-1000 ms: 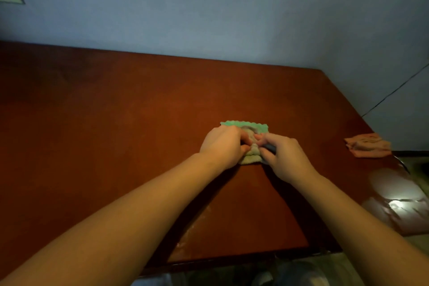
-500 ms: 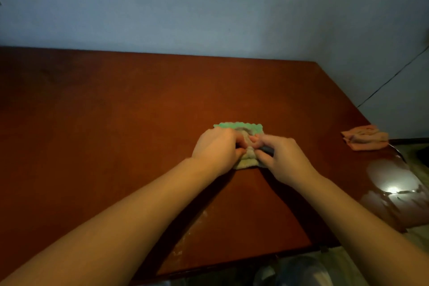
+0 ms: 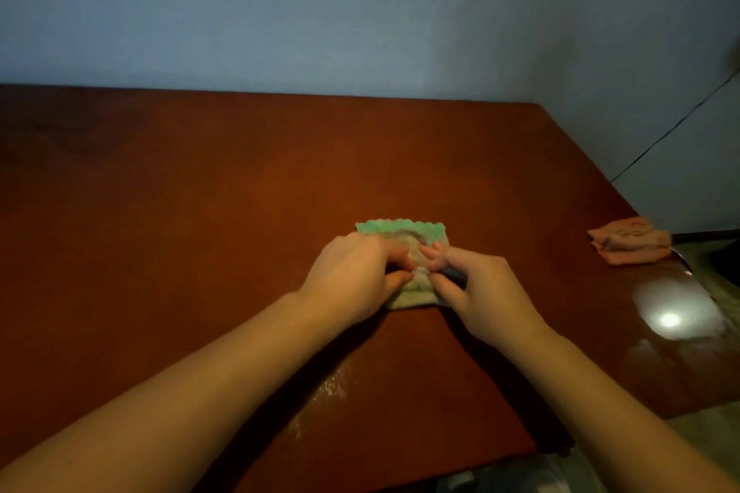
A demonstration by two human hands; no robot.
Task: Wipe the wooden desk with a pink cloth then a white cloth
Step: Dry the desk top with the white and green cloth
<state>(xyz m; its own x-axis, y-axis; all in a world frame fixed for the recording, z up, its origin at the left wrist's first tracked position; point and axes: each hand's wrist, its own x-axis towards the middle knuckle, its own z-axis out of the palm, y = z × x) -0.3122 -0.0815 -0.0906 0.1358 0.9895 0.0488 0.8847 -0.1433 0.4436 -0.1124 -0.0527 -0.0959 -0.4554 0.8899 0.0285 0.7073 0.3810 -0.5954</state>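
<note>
Viewing through the head camera, I see both forearms reaching forward over the wooden desk (image 3: 192, 220). The white cloth (image 3: 413, 295), folded small with a green scalloped border along its far edge, lies on the desk slightly right of centre. The left hand (image 3: 352, 276) rests on the cloth's left part, its fingers curled and pinching a bunched fold at the middle. The right hand (image 3: 484, 290) rests on the right part, its fingers likewise curled and pinching the same fold. I note that the fingertips of the two hands almost meet. The pink cloth (image 3: 628, 241) lies crumpled near the desk's right edge, well apart from both hands. A bright light reflection (image 3: 669, 319) shows on the desk on the near side of the pink cloth.
</note>
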